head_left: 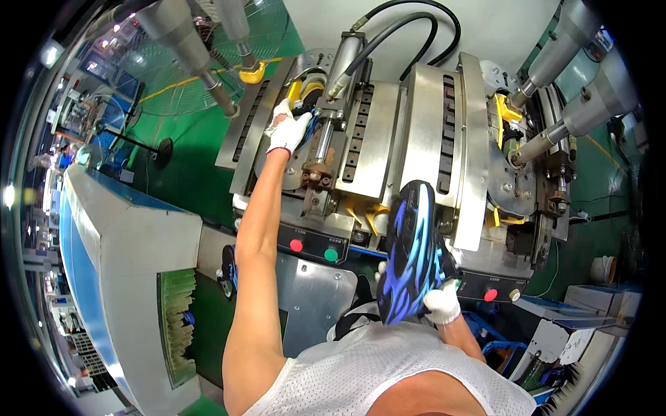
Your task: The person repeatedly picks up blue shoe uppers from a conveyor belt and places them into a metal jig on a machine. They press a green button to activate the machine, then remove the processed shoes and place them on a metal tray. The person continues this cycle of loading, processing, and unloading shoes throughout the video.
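My right hand (442, 303), in a white glove, grips a black sports shoe (411, 253) by its lower end. The shoe's sole, streaked blue, purple and light blue, faces up, with its other end pointing away from me over the machine's front edge. My left arm reaches far forward to the machine's left station. There my gloved left hand (288, 130) is closed around a blue and black shoe (310, 130), mostly hidden by the hand and a metal cylinder (325, 139). A yellow pad (295, 90) sits just beyond the fingers.
Steel covers (374, 139) fill the machine's middle. Metal posts (180, 41) hang over both sides. Button panels (312, 245) with red and green buttons line the front. A white and blue machine with bristles (179, 326) stands at left; blue crates (510, 350) sit at lower right.
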`<act>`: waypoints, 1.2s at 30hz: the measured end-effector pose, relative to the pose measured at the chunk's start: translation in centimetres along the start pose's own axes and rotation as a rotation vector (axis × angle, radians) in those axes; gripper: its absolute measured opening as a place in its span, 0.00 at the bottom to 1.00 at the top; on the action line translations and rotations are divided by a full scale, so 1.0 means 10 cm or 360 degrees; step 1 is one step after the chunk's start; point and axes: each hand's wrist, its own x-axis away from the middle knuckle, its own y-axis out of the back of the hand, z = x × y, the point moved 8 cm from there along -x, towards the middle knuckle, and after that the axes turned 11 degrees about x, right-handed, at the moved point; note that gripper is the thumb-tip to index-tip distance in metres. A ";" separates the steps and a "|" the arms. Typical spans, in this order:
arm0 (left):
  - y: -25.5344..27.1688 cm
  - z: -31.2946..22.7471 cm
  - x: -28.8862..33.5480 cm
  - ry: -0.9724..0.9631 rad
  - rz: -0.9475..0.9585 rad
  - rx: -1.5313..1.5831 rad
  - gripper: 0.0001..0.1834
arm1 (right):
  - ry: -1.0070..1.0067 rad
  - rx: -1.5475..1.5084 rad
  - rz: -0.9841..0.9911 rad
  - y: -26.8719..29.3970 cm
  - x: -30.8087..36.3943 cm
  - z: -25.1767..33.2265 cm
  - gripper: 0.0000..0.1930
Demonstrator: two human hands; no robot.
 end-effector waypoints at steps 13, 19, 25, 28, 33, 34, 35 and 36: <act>0.90 -0.38 0.11 0.0270 0.0101 -0.0116 0.41 | -0.0312 0.0388 -0.0703 0.28 0.05 -0.40 0.29; 1.98 -0.27 1.88 0.0233 -0.0146 0.0323 0.35 | -0.0124 0.0462 -0.0475 -0.69 -1.25 -0.24 0.22; 2.01 0.76 4.02 0.0749 -0.0176 0.0188 0.29 | -0.0276 0.0325 -0.0219 -1.18 -3.48 -0.52 0.10; 1.83 0.98 4.87 0.1143 -0.0146 0.0067 0.26 | -0.0302 0.0883 -0.0691 -0.72 -4.44 -0.76 0.21; 0.86 1.55 6.01 0.1189 -0.0157 0.0188 0.31 | -0.0340 0.2480 -0.1549 0.89 -5.60 -0.99 0.29; 0.46 1.82 6.27 0.1130 -0.0047 0.0256 0.34 | -0.0321 0.2795 -0.1305 0.99 -5.96 -0.85 0.26; 0.53 1.54 6.33 0.1241 -0.0178 -0.0147 0.39 | -0.0386 0.3101 -0.0962 0.98 -6.13 -1.10 0.22; 0.58 1.42 6.54 0.1244 -0.0336 -0.0105 0.40 | -0.0490 0.2686 -0.0800 0.64 -6.06 -1.52 0.20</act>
